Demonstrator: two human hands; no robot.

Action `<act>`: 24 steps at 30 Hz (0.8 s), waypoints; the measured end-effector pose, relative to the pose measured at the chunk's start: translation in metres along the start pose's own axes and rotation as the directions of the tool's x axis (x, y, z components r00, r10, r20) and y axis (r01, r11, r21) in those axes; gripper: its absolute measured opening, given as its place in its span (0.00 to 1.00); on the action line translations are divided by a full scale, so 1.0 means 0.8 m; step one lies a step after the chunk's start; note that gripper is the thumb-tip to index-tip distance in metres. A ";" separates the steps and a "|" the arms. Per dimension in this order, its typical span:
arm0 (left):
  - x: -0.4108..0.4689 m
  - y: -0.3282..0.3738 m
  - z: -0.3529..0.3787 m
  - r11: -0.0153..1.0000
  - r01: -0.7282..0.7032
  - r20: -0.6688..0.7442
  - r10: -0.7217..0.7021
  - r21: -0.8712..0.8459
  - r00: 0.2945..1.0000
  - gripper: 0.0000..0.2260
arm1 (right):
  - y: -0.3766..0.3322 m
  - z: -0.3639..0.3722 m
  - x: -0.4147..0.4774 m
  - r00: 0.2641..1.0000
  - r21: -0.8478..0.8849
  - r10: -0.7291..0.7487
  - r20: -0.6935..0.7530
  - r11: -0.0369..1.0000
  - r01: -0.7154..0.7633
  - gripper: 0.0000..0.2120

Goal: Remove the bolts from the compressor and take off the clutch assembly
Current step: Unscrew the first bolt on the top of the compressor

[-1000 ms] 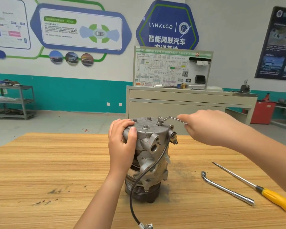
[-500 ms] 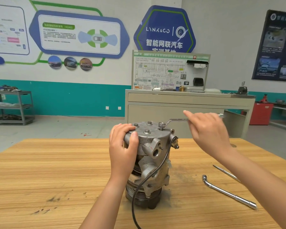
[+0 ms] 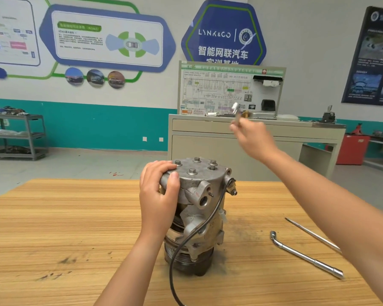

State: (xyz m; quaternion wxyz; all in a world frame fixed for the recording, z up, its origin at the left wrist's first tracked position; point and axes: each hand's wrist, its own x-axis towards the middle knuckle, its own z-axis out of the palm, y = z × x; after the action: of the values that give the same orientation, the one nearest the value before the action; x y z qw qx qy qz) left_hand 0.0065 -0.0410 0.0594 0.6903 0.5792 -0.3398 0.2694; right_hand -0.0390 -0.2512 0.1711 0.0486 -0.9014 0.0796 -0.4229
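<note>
So the grey cast-aluminium compressor (image 3: 199, 206) is standing upright on the striped wooden table (image 3: 53, 228), roughly mid-table, with the dark grooved clutch pulley (image 3: 186, 259) at the bottom against the wood. The flat end cover faces up, and several silver hex-head bolts (image 3: 192, 171) are sitting in it, all looking seated. A thin black cable (image 3: 186, 241) loops down the front of the body and runs off the bottom of the view.

The left hand (image 3: 158, 195) is wrapped over the near-left edge of the top cover, fingers on the top and thumb pressed on the side, gripping the compressor.

The right hand (image 3: 252, 138) is up in the air, above and behind the compressor and well apart from it. Its fingers are curled round a small silver wrench (image 3: 235, 111) that pokes out above them. That bit is motion-blurred, so I can't make out the exact shape of the tool's head.

On the table to the right of the compressor lies an L-shaped silver socket wrench (image 3: 305, 255). Just beyond it is a thin metal rod (image 3: 312, 234), partly hidden behind the right forearm. There are dark smudges on the wood around the compressor's base.
</note>
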 end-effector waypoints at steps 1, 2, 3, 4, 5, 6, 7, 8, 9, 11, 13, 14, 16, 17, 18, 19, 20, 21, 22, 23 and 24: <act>0.000 0.001 0.001 1.000 0.002 -0.001 -0.002 0.002 1.000 0.14 | 0.001 -0.014 -0.006 0.998 0.050 0.057 0.009 0.997 -0.058 0.12; 0.000 0.001 0.002 1.000 0.002 -0.005 -0.002 0.000 1.000 0.14 | 0.000 -0.028 -0.013 0.997 0.067 0.066 0.041 0.995 -0.068 0.11; -0.001 0.002 0.003 1.000 0.003 -0.011 -0.003 -0.004 1.000 0.14 | -0.003 -0.041 -0.022 0.995 0.035 0.044 0.093 0.998 -0.048 0.11; -0.001 0.002 0.003 1.000 0.006 -0.017 -0.006 -0.009 1.000 0.14 | -0.006 -0.053 -0.034 0.986 -0.045 0.018 0.164 0.999 -0.011 0.11; -0.001 0.001 0.004 1.000 0.011 -0.020 -0.011 -0.013 1.000 0.14 | -0.011 -0.064 -0.047 0.971 -0.148 -0.002 0.239 0.988 0.038 0.12; -0.002 0.001 0.004 1.000 0.015 -0.021 -0.015 -0.016 1.000 0.14 | -0.017 -0.072 -0.061 0.954 -0.238 -0.012 0.300 0.967 0.087 0.13; -0.002 0.001 0.003 1.000 0.016 -0.018 -0.016 -0.016 1.000 0.14 | -0.024 -0.080 -0.074 0.939 -0.303 -0.013 0.345 0.945 0.124 0.14; -0.001 0.001 0.003 1.000 0.015 -0.013 -0.016 -0.013 1.000 0.14 | -0.030 -0.086 -0.085 0.925 -0.344 -0.002 0.381 0.928 0.144 0.15; -0.001 0.001 0.002 1.000 0.014 -0.008 -0.015 -0.010 1.000 0.14 | -0.036 -0.089 -0.093 0.913 -0.370 0.018 0.408 0.917 0.147 0.17; -0.001 0.002 0.001 1.000 0.013 -0.003 -0.013 -0.006 1.000 0.15 | -0.047 -0.092 -0.102 0.895 -0.410 0.052 0.442 0.899 0.151 0.18; -0.001 0.002 0.001 1.000 0.015 -0.004 -0.015 -0.007 1.000 0.15 | -0.054 -0.092 -0.105 0.896 -0.434 0.040 0.443 0.884 0.176 0.19; -0.001 0.002 0.001 1.000 0.016 -0.005 -0.016 -0.007 1.000 0.16 | -0.058 -0.093 -0.105 0.899 -0.463 0.035 0.437 0.865 0.192 0.19; -0.001 0.001 0.001 1.000 0.018 -0.009 -0.018 -0.010 1.000 0.15 | -0.067 -0.095 -0.100 0.900 -0.545 0.051 0.433 0.810 0.217 0.19; -0.001 0.001 0.001 1.000 0.018 -0.013 -0.018 -0.014 1.000 0.15 | -0.072 -0.097 -0.098 0.899 -0.588 0.059 0.434 0.775 0.233 0.19; -0.001 0.001 0.002 1.000 0.018 -0.017 -0.019 -0.017 1.000 0.15 | -0.078 -0.097 -0.098 0.899 -0.627 0.064 0.432 0.738 0.249 0.19; -0.001 0.002 0.003 1.000 0.018 -0.022 -0.019 -0.019 1.000 0.15 | -0.088 -0.097 -0.098 0.899 -0.663 0.067 0.432 0.700 0.266 0.19; -0.001 0.002 0.003 1.000 0.020 -0.027 -0.020 -0.022 0.999 0.15 | -0.098 -0.095 -0.100 0.898 -0.691 0.060 0.437 0.662 0.292 0.19; -0.002 0.003 0.003 0.999 0.023 -0.029 -0.023 -0.023 0.999 0.15 | -0.110 -0.094 -0.103 0.891 -0.712 0.055 0.451 0.624 0.321 0.21; -0.002 0.005 0.003 0.999 0.024 -0.028 -0.024 -0.022 0.999 0.15 | -0.120 -0.094 -0.108 0.881 -0.724 0.062 0.469 0.598 0.343 0.23; -0.002 0.005 0.003 1.000 0.022 -0.022 -0.022 -0.018 1.000 0.15 | -0.125 -0.095 -0.113 0.877 -0.740 0.075 0.475 0.573 0.352 0.26; -0.002 0.005 0.002 1.000 0.019 -0.015 -0.020 -0.015 1.000 0.15 | -0.123 -0.094 -0.119 0.888 -0.757 0.052 0.457 0.548 0.357 0.28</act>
State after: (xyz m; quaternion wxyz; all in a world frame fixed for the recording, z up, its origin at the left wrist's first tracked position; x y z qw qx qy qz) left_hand 0.0019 -0.0419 0.0610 0.6996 0.5754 -0.3308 0.2646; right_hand -0.1468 -0.1383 0.1627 -0.4001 -0.8903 0.1739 -0.1303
